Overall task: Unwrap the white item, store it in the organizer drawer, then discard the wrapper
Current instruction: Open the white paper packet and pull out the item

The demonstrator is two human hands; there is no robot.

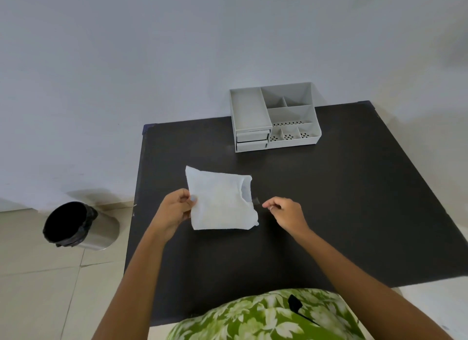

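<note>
The white item (221, 203) is a flat packet in white foam-like wrap, held just above the black table (342, 200). Its right end gapes open. My left hand (176, 210) grips the packet's left edge between thumb and fingers. My right hand (286, 213) is a little to the right of the packet, its fingertips pinched on a thin clear strip of tape (257, 201) that runs from the packet's right edge. The grey organizer (314, 127) stands at the table's far side, with its two small drawers (252, 140) at the front left, both closed.
A steel trash bin (101, 232) with a black liner stands on the tiled floor to the left of the table. A white wall rises right behind the organizer. My green leaf-patterned clothing shows at the near table edge.
</note>
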